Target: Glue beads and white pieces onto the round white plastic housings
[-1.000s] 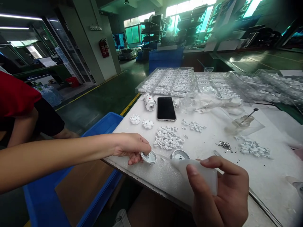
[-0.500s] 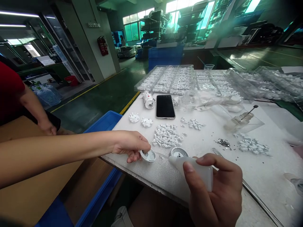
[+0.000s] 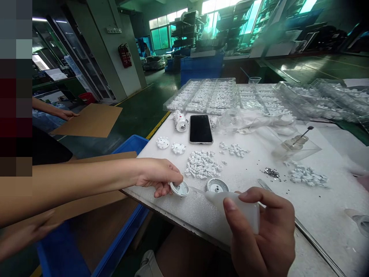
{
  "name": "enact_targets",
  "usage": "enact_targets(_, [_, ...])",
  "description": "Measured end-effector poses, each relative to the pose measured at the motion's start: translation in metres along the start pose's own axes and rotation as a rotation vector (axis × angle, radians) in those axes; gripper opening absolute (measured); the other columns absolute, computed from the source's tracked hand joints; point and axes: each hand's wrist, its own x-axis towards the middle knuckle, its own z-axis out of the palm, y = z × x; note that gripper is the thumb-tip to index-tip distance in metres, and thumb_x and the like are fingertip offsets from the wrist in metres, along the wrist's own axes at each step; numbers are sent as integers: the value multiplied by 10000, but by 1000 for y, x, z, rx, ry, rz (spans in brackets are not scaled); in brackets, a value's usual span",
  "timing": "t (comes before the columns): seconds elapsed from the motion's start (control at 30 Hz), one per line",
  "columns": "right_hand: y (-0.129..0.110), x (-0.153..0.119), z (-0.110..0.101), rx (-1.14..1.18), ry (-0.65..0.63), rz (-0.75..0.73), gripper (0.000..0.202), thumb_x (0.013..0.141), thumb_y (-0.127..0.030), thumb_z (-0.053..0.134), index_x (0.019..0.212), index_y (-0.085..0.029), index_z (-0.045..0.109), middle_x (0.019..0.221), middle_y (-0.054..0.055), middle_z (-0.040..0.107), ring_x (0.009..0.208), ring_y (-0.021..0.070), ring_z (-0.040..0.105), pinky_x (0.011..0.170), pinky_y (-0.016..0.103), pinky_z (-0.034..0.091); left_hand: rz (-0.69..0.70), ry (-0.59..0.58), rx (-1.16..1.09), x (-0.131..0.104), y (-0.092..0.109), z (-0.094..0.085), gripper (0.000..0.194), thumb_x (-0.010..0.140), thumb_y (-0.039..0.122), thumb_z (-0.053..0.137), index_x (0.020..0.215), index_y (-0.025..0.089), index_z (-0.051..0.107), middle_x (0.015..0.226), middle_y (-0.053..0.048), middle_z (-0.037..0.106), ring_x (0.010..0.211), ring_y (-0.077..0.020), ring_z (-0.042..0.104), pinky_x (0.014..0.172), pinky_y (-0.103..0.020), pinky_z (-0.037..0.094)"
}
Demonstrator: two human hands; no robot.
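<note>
My left hand (image 3: 164, 177) pinches the edge of a round white plastic disc (image 3: 181, 189), tilted just above the white foam-covered table. In my right hand (image 3: 265, 227) is a translucent squeeze bottle (image 3: 242, 207), lying sideways with its thin nozzle pointing left at the disc. The nozzle tip reaches close to the disc; whether it touches I cannot tell. A second round disc (image 3: 218, 186) lies on the table behind the nozzle. Beyond my hands is a pile of small white plastic pieces (image 3: 201, 164). Two discs with pieces around the rim, a nearer one (image 3: 178, 148) and a farther one (image 3: 163, 142), lie behind.
A phone (image 3: 201, 129) and a white cylindrical assembly (image 3: 180, 121) stand farther back, before clear trays (image 3: 207, 94). Metal tweezers (image 3: 311, 242) lie at right, near small metal bits (image 3: 271, 173). At left, a co-worker's hands handle cardboard (image 3: 89, 119) over a blue bin (image 3: 115, 246).
My hands, the disc and the bottle have hardly moved. At left the co-worker has shifted, and a cardboard sheet is now lifted beside the bin.
</note>
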Motion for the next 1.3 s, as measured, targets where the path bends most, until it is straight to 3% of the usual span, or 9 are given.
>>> enact_targets(0.17, [1, -1, -2, -43, 31, 8, 121, 901, -260, 633, 962, -223, 535, 726, -27, 483, 616, 96, 499, 448, 229, 336, 8, 6, -1, 1, -1, 0, 134, 699, 92, 517, 611, 133, 609, 393, 23, 566, 256, -72, 438, 285, -142, 406])
enact_targets(0.83, [0, 1, -2, -90, 0, -11, 92, 918, -268, 598, 938, -226, 518, 767, -7, 476, 650, 112, 509, 438, 246, 289, 40, -15, -2, 3, -5, -2, 115, 686, 102, 530, 613, 138, 612, 390, 30, 561, 254, -70, 433, 282, -143, 408])
enact_targets(1.3, [0, -1, -2, -72, 38, 47, 121, 891, -297, 637, 921, -225, 544, 844, 9, 507, 695, 133, 507, 496, 264, 324, 49, -20, 9, 4, -6, -3, 115, 673, 102, 521, 611, 143, 609, 406, 31, 562, 266, -66, 422, 295, -144, 410])
